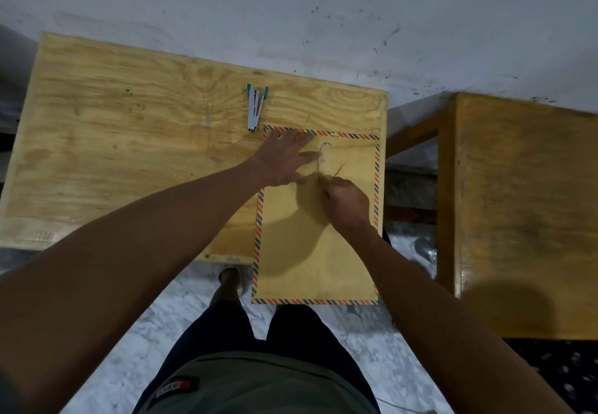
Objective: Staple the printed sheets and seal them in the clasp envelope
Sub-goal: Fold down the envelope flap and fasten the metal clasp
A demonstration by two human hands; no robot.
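Observation:
A tan clasp envelope (318, 245) with a red-and-blue striped border lies on the right part of the wooden table (129, 142), its near end hanging over the table's front edge. My left hand (284, 161) lies flat with spread fingers on the folded flap near the two round clasp buttons (324, 152). My right hand (344, 201) pinches the thin closure string (318, 169) just below the buttons. The printed sheets are not visible. A white and teal stapler (255, 108) lies on the table beyond the envelope's top left corner.
A second wooden table (524, 206) stands to the right across a narrow gap. A scuffed white wall runs behind both tables. My legs and one foot stand on the marble floor (168, 310) below the table's front edge.

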